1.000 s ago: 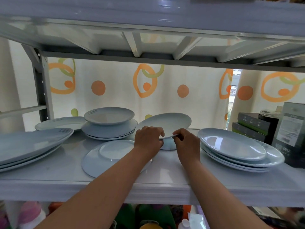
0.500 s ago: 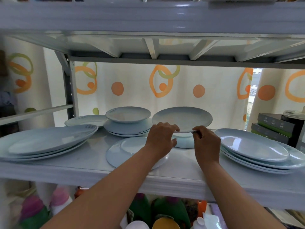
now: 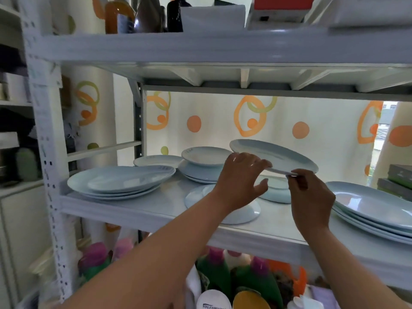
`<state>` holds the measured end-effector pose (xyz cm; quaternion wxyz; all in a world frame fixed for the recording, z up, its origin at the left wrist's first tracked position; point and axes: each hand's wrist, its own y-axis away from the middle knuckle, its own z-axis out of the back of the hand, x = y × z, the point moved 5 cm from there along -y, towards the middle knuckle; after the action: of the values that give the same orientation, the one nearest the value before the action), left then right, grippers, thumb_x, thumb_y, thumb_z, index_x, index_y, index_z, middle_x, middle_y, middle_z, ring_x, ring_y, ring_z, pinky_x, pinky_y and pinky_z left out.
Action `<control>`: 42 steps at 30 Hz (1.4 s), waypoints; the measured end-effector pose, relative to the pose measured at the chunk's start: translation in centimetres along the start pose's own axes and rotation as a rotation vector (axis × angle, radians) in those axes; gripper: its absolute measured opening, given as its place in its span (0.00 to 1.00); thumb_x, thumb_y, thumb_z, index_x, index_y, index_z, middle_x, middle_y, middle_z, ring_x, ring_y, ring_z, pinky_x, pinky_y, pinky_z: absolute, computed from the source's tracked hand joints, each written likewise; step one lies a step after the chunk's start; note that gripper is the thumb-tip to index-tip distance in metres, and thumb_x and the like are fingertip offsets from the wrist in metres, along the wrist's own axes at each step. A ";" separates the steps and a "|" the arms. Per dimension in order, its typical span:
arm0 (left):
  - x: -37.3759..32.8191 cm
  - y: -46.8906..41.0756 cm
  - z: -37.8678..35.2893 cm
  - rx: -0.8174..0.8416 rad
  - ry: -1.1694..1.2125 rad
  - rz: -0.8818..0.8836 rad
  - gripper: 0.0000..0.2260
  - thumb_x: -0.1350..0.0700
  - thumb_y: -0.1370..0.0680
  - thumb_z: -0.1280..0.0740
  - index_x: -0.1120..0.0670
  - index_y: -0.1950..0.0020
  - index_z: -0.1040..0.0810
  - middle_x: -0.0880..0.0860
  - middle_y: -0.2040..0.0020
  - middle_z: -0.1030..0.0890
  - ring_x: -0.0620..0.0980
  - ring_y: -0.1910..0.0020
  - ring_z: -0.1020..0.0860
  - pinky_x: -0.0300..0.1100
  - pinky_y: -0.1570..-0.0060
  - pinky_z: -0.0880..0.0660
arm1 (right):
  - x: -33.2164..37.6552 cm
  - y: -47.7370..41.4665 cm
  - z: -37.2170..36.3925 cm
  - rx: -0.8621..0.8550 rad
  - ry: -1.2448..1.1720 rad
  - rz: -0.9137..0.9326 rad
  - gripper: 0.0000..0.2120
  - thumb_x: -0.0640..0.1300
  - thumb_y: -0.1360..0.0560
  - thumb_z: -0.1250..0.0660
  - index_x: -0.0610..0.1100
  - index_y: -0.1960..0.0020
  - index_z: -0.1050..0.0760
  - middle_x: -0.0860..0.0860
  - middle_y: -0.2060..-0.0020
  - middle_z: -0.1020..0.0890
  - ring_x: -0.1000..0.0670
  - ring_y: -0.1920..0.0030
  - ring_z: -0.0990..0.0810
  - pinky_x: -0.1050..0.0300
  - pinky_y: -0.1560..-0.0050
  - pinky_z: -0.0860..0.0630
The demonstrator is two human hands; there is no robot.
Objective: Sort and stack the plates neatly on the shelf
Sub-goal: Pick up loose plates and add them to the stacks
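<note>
Nearest, the right hand (image 3: 311,192) pinches the near rim of a pale blue plate (image 3: 276,156), thumb and fingers closed on its edge. The left hand (image 3: 239,181) reaches to the same rim with fingers spread and half open, its fingertips touching the edge. The plate is lifted, tilted, above the shelf (image 3: 156,212). Under the left hand lies a single plate (image 3: 243,214). Farther left sits a stack of large plates (image 3: 120,181), another stack (image 3: 374,206) at the right, a smaller pile (image 3: 204,163) at the back.
</note>
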<state>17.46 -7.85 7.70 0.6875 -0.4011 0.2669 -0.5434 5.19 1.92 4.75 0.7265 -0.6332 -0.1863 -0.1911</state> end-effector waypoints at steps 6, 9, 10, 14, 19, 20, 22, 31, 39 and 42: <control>2.0 2.0 5.5 -0.135 -0.050 0.117 0.10 0.49 0.26 0.35 0.52 0.50 0.19 0.50 0.60 0.16 0.52 0.57 0.20 0.45 0.38 0.38 | 4.8 1.0 -1.6 0.100 -0.106 0.061 0.05 0.34 0.27 0.33 0.39 0.54 0.20 0.41 0.63 0.16 0.40 0.61 0.19 0.49 0.57 0.24; 3.2 3.4 8.6 -0.107 -0.061 0.154 0.16 0.48 0.24 0.44 0.53 0.53 0.19 0.51 0.62 0.16 0.53 0.61 0.21 0.47 0.41 0.32 | 7.3 1.9 -2.9 0.159 -0.161 0.084 0.05 0.34 0.27 0.33 0.39 0.54 0.20 0.42 0.64 0.16 0.41 0.61 0.19 0.52 0.58 0.26; 3.7 3.8 9.6 -0.095 -0.065 0.165 0.18 0.48 0.24 0.46 0.54 0.54 0.19 0.52 0.64 0.17 0.53 0.63 0.22 0.47 0.46 0.29 | 8.2 2.3 -3.4 0.175 -0.186 0.093 0.05 0.34 0.27 0.33 0.39 0.54 0.20 0.43 0.63 0.16 0.43 0.62 0.18 0.55 0.58 0.28; 6.3 5.9 13.0 -0.109 -0.102 0.206 0.19 0.48 0.23 0.49 0.54 0.57 0.21 0.52 0.66 0.20 0.53 0.66 0.25 0.49 0.61 0.29 | 12.2 3.6 -5.9 0.266 -0.268 0.109 0.05 0.35 0.27 0.33 0.41 0.54 0.19 0.49 0.64 0.17 0.47 0.61 0.19 0.64 0.60 0.30; 10.3 8.9 15.8 -0.129 -0.175 0.320 0.20 0.49 0.22 0.52 0.54 0.58 0.23 0.52 0.67 0.22 0.53 0.66 0.27 0.49 0.62 0.30 | 16.7 5.1 -9.2 0.393 -0.255 0.201 0.05 0.38 0.26 0.34 0.41 0.51 0.20 0.45 0.61 0.16 0.46 0.59 0.20 0.62 0.59 0.33; 11.0 9.4 16.3 -0.130 -0.177 0.334 0.20 0.49 0.22 0.52 0.54 0.59 0.23 0.52 0.68 0.22 0.53 0.67 0.27 0.49 0.63 0.29 | 17.6 5.3 -9.9 0.427 -0.252 0.222 0.05 0.39 0.25 0.34 0.42 0.52 0.21 0.45 0.61 0.17 0.46 0.59 0.21 0.60 0.59 0.34; 12.4 10.6 17.2 -0.130 -0.177 0.367 0.21 0.48 0.21 0.53 0.55 0.59 0.23 0.53 0.68 0.22 0.53 0.67 0.26 0.49 0.63 0.28 | 19.3 5.9 -11.3 0.475 -0.235 0.274 0.04 0.41 0.25 0.35 0.43 0.53 0.22 0.46 0.62 0.17 0.46 0.60 0.22 0.58 0.60 0.34; 17.4 15.4 19.6 -0.073 -0.245 0.506 0.27 0.46 0.22 0.58 0.55 0.57 0.22 0.51 0.66 0.22 0.50 0.64 0.25 0.46 0.55 0.29 | 23.7 8.7 -16.6 0.618 -0.159 0.290 0.06 0.42 0.24 0.37 0.43 0.50 0.22 0.45 0.61 0.17 0.45 0.60 0.21 0.54 0.59 0.26; 20.1 16.9 19.8 -0.050 -0.264 0.542 0.25 0.47 0.21 0.58 0.52 0.58 0.22 0.48 0.68 0.24 0.48 0.66 0.26 0.46 0.56 0.29 | 24.3 10.7 -19.4 0.728 -0.093 0.257 0.15 0.55 0.23 0.38 0.45 0.45 0.22 0.47 0.54 0.17 0.47 0.54 0.19 0.56 0.53 0.26; 20.2 17.3 19.4 -0.041 -0.259 0.543 0.26 0.46 0.22 0.59 0.52 0.58 0.22 0.48 0.68 0.25 0.48 0.66 0.27 0.45 0.55 0.30 | 24.9 11.5 -19.4 0.767 0.150 0.435 0.18 0.56 0.20 0.46 0.47 0.40 0.24 0.47 0.49 0.17 0.46 0.47 0.20 0.52 0.44 0.29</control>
<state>47.69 -20.70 4.96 0.8278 -0.3948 0.2852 -0.2786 33.00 -16.96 5.29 0.9435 -0.3270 -0.0531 0.0037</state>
